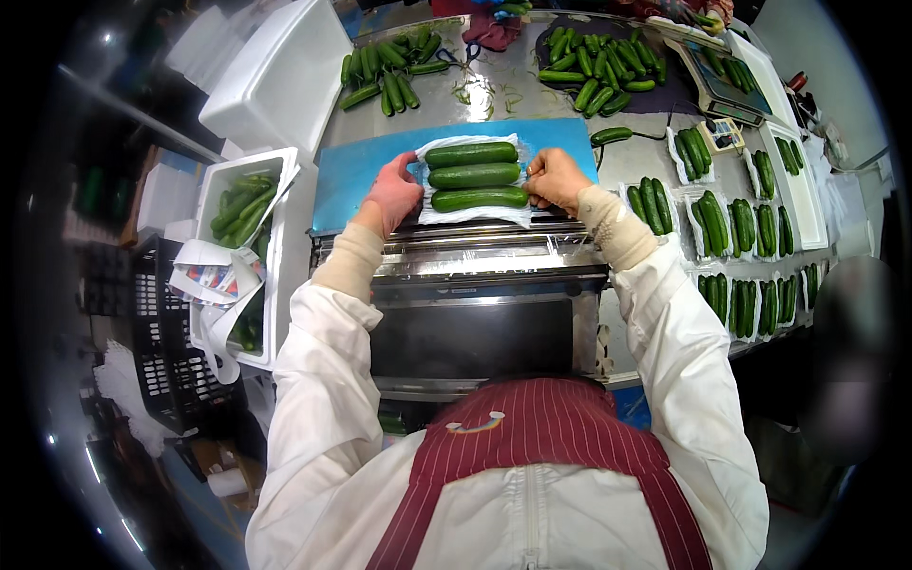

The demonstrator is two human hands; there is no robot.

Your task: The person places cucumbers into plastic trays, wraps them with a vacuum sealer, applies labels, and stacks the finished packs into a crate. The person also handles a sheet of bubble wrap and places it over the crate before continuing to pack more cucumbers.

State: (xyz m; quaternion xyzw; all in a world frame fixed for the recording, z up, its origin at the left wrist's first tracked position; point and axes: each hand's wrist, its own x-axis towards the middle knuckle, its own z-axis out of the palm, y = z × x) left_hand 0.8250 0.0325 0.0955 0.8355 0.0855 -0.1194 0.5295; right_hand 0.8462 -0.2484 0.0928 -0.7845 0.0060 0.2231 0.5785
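Note:
Three green cucumbers (474, 175) lie side by side on a crinkled white pad (484, 214), with clear plastic film glinting at its right edge. This pack rests on a blue board (356, 171) at the far side of a metal wrapping machine (470, 267). My left hand (394, 189) grips the pack's left side, its thumb partly hidden. At the right side, my right hand (556, 179) has its fingertips pinched together on the edge of the pack, close to the lowest cucumber's end. Beige cuffs cover both wrists.
Several packed cucumber trios (709, 222) stand in rows at right. Loose cucumber piles (605, 60) and blue-handled scissors (463, 55) lie at the back, near a scale (719, 78). A white foam box (285, 171) of cucumbers and a black crate (160, 342) are at left. Other people's hands show at the far edge.

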